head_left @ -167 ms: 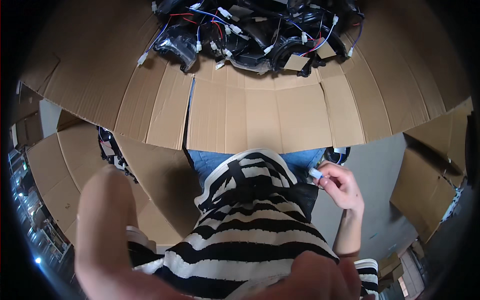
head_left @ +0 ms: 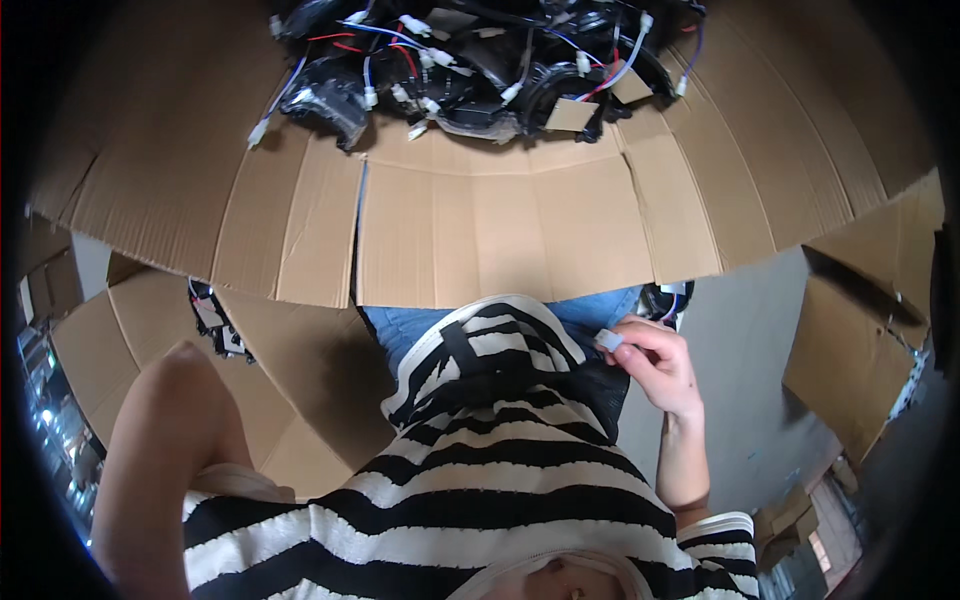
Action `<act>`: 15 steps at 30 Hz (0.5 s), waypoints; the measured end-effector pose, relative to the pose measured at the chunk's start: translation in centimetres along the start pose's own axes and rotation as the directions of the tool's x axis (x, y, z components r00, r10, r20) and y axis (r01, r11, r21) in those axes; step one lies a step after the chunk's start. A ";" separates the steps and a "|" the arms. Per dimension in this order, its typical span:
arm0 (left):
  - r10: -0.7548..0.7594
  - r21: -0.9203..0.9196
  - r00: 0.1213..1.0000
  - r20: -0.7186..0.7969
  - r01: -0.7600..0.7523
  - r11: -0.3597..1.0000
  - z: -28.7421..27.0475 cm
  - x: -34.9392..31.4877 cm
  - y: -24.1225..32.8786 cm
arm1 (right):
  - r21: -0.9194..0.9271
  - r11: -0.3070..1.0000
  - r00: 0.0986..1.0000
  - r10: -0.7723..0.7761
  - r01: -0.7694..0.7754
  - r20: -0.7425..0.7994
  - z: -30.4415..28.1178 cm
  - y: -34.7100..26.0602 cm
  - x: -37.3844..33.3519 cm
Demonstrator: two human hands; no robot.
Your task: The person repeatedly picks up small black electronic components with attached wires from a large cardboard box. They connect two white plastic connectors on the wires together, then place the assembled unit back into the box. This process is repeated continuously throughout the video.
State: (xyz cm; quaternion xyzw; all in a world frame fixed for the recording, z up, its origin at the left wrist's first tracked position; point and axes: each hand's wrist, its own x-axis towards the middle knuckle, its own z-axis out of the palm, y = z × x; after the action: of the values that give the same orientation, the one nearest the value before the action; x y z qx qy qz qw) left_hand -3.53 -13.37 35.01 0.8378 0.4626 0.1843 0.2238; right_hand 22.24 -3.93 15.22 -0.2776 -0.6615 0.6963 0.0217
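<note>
My right hand (head_left: 655,362) is closed at the right side of my waist. Its thumb and fingertips pinch a small whitish plastic piece (head_left: 608,341), shaped like a wire connector; whether a wire runs from it I cannot tell. Just beyond the knuckles, a black part with wires (head_left: 668,300) shows beside my jeans. On the left my bent arm (head_left: 175,430) has its elbow up, and the left hand itself is out of the picture.
Black plastic housings (head_left: 490,75) with coloured wires and white connectors lie piled on a cardboard sheet (head_left: 490,235) ahead. An open cardboard box (head_left: 290,370) stands at left, with more wired black parts (head_left: 218,325) near its edge. Another carton (head_left: 850,350) sits on the grey floor at right.
My left arm has swung outward to the left and lower. My right hand, still pinching the whitish piece, appears slightly further left, as does much of the scene.
</note>
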 end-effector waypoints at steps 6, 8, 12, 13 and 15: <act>-0.418 -0.280 0.763 0.493 0.594 0.754 -4.9 0.7 2.0 | 0.009 0.991 0.991 0.133 -0.133 0.023 0.9 -0.8 0.6; -0.531 -0.252 0.556 0.640 0.804 0.538 -5.7 1.9 2.4 | 0.015 0.991 0.990 0.136 -0.137 0.039 0.9 -0.9 0.8; -0.633 0.161 -0.503 0.589 0.840 -0.519 -6.0 2.9 3.0 | 0.013 0.999 0.994 0.039 -0.040 0.102 1.7 -0.9 0.8; -0.474 0.224 -0.705 0.527 0.654 -0.723 -5.8 3.0 2.4 | 0.000 0.999 0.993 0.039 -0.040 0.109 1.8 -1.1 0.9; -0.068 0.307 -0.929 0.363 0.189 -0.933 -5.1 3.9 0.4 | -0.006 0.997 0.992 0.077 -0.077 0.096 2.0 -0.5 0.6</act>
State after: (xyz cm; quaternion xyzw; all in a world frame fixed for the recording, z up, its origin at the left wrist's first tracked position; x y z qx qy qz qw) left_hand -3.88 -9.19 39.89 -0.3997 0.7705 -0.2657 0.4196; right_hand 20.72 -5.44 15.43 -0.2691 -0.6513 0.7085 -0.0373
